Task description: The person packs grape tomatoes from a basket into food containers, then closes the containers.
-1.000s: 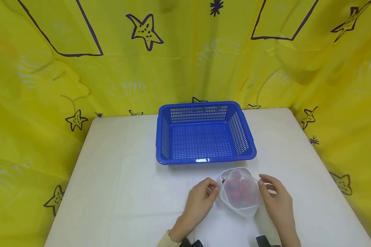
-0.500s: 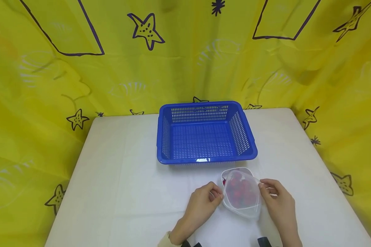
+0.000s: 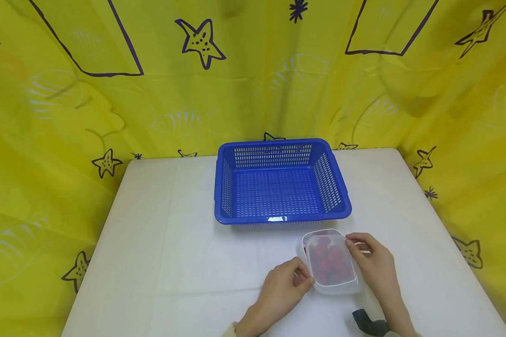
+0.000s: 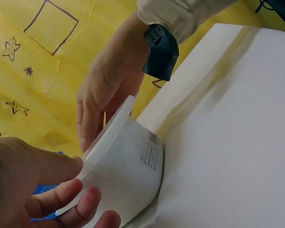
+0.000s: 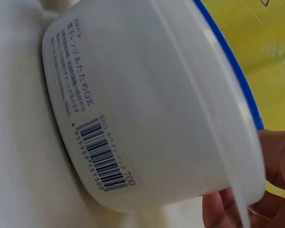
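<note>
A white, rounded-square plastic container (image 3: 337, 290) stands on the table, printed text and a barcode (image 5: 102, 156) on its side. Several small red round things (image 3: 326, 250) show blurrily inside through a translucent lid (image 3: 341, 276). The lid lies over the container's opening, slightly out of line, leaving a gap along the far and left rim. My left hand (image 3: 284, 290) pinches the lid's near left corner between thumb and fingers. At the far right corner, my right hand (image 3: 375, 262) pinches the lid's edge. Part of the right hand (image 5: 275, 161) shows beyond the rim in the right wrist view.
Behind the container stands a blue perforated basket (image 3: 278, 218) with nothing in it. A white cloth (image 3: 185, 243) covers the table. Yellow curtains (image 3: 244, 93) with starfish drawings hang along the back and sides.
The lid has turned from a diagonal position to roughly match the container's outline. My left hand has moved nearer and right; my right hand has shifted slightly left and away.
</note>
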{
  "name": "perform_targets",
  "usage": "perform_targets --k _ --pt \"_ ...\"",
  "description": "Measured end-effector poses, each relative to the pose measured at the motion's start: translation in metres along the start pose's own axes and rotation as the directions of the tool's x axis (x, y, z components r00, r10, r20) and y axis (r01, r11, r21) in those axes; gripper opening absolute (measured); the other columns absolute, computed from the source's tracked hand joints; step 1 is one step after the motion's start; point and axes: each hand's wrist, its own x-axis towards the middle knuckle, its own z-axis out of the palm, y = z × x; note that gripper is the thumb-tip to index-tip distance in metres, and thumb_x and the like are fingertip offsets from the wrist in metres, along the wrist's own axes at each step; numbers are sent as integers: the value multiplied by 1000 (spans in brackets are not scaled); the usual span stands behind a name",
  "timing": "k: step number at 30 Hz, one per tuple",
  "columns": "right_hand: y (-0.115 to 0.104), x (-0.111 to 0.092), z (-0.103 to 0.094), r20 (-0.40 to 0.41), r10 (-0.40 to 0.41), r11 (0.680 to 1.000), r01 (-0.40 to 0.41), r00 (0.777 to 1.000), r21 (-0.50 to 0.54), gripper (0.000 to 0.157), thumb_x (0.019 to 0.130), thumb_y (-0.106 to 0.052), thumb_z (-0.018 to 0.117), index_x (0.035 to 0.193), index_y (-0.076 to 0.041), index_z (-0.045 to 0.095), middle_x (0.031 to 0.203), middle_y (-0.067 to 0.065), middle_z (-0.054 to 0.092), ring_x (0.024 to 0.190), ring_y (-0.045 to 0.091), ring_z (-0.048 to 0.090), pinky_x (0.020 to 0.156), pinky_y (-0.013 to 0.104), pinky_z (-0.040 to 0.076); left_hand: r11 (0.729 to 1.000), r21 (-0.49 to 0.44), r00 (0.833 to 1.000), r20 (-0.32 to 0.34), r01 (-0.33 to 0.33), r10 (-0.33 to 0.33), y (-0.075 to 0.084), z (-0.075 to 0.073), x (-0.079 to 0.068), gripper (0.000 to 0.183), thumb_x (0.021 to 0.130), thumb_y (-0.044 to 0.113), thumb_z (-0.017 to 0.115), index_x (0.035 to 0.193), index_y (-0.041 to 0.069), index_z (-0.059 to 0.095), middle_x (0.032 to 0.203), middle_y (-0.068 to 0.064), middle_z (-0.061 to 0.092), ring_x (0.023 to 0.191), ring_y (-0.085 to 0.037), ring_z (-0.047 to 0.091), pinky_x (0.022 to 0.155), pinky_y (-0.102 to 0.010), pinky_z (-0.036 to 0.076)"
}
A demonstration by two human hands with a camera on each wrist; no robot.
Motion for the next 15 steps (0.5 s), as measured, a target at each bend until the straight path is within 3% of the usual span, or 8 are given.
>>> perform_targets --k 4,7,11,15 --pt "1 1 -3 58 -16 1000 15 998 14 29 103 -30 67 126 -14 73 116 14 77 84 -13 60 72 9 51 999 37 999 -49 -5 7 1 2 0 18 93 23 78 103 18 63 89 11 62 71 9 48 63 -12 42" --pt "2 -2 -3 80 -38 998 34 996 50 33 105 -30 63 134 -14 69 124 14 75 90 -16 60 76 7 50 998 54 992 -123 -14 21 0 4 3 27 94 21 75 116 15 60 97 7 60 77 3 50 65 -14 42" --pt "5 -9 1 76 -70 990 61 995 127 38 109 -26 56 143 -11 60 136 17 68 106 -23 53 86 -1 44 998 38 974 -218 -60 66 -1 10 11 39 98 18 68 134 11 54 115 -1 61 96 -11 59 78 -16 49" --pt "9 -15 7 102 -80 979 59 992 197 44 112 -25 48 153 -10 50 149 20 59 119 -28 43 94 -3 38 994 4 955 -276 -111 108 -3 19 20 46 101 17 62 144 8 49 133 -8 58 115 -20 60 96 -27 54"
